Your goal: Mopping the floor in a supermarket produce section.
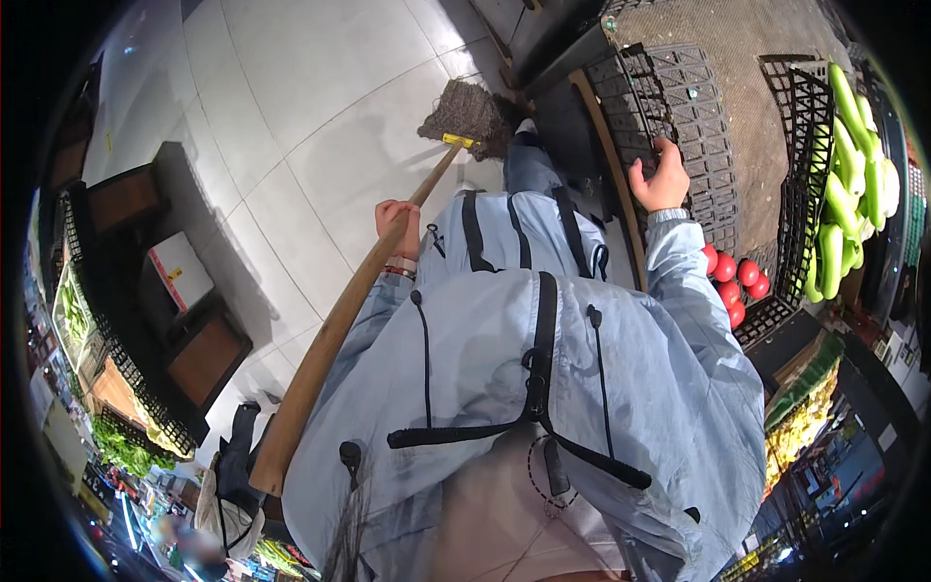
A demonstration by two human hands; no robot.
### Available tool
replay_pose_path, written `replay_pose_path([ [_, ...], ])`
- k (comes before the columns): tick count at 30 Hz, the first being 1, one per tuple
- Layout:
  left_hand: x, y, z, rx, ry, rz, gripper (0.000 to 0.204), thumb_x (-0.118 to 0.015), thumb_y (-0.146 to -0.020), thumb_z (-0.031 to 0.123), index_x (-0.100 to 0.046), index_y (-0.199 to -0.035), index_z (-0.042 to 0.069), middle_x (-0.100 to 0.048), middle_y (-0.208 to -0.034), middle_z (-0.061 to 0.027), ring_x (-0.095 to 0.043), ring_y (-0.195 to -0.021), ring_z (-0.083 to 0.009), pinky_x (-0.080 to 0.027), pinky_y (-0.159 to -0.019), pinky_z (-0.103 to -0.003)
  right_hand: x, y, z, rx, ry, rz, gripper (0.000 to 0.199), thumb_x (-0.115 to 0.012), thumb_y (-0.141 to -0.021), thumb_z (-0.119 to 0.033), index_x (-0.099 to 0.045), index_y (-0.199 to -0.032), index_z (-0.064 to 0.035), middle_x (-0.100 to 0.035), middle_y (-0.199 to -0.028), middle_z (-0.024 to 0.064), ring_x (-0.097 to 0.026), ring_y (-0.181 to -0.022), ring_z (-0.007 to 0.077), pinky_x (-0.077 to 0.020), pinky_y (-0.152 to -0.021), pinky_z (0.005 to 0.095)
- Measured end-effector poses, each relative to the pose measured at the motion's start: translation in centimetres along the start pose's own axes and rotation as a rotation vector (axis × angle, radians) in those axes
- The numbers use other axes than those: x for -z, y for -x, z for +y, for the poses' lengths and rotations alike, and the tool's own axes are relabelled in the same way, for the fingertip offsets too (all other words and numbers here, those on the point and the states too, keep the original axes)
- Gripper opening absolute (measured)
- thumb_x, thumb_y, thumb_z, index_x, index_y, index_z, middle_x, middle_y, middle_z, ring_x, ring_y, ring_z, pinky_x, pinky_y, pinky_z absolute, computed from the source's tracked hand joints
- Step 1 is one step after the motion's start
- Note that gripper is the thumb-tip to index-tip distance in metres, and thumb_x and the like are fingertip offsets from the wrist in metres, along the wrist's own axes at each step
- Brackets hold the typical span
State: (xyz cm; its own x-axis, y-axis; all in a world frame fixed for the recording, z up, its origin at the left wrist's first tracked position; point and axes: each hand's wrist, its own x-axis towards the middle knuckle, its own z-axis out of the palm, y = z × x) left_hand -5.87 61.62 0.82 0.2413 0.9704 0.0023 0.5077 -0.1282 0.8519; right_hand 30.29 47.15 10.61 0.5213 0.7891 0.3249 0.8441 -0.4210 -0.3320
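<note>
My left hand [398, 229] is closed around the long wooden handle of a mop [339, 335]. The handle slants from beside my left arm down to a yellow clamp and a grey-brown mop head [464, 114], which lies on the floor by my feet. On the right, my right hand [662, 181] reaches over the display shelf, fingers curled at the rim of a black plastic lattice crate [648, 89]; the thumb stands a little apart from the index finger. A second black lattice panel [706, 107] lies flat beside it.
Red tomatoes [727, 270] sit near my right forearm, with long green gourds [842, 209] beyond a black crate wall. A wooden edge strip [606, 160] borders the right shelf. At left stands another produce display [136, 359] with a white box [179, 272]. Pale tiles [301, 107] cover the floor.
</note>
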Motion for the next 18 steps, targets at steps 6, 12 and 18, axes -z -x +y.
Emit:
replay_pose_path([
  [6, 0.4, 0.4, 0.1, 0.022, 0.096, 0.033, 0.007, -0.061, -0.062, 0.005, -0.055, -0.066, 0.006, -0.045, -0.082, -0.0087, -0.048, -0.076, -0.0209, -0.042, -0.067, -0.029, 0.4, -0.2, -0.2, -0.124, -0.044, -0.067, 0.039, -0.058, -0.062, -0.018, -0.047, -0.097, -0.0018, -0.054, -0.085, 0.0125, -0.055, -0.07, 0.0278, -0.0452, -0.059, 0.0339],
  [12, -0.6, 0.1, -0.9, -0.003, 0.056, 0.023, 0.008, -0.062, -0.061, 0.006, -0.056, -0.067, 0.006, -0.046, -0.081, -0.0082, -0.049, -0.075, -0.0208, -0.042, -0.066, -0.03, -0.3, 1.1, 0.1, -0.139, -0.092, 0.023, 0.04, -0.058, -0.062, -0.017, -0.048, -0.097, -0.0024, -0.055, -0.086, 0.0128, -0.055, -0.068, 0.0284, -0.0448, -0.061, 0.0337],
  [18, -1.0, -1.3, 0.6, -0.169, 0.062, -0.07, 0.01, -0.063, -0.06, 0.008, -0.057, -0.068, 0.006, -0.047, -0.077, -0.0086, -0.049, -0.072, -0.022, -0.041, -0.065, -0.03, -0.6, 1.1, 0.0, -0.154, -0.075, 0.032, 0.039, -0.058, -0.061, -0.019, -0.049, -0.096, -0.004, -0.055, -0.082, 0.0118, -0.055, -0.068, 0.0279, -0.0444, -0.059, 0.0339],
])
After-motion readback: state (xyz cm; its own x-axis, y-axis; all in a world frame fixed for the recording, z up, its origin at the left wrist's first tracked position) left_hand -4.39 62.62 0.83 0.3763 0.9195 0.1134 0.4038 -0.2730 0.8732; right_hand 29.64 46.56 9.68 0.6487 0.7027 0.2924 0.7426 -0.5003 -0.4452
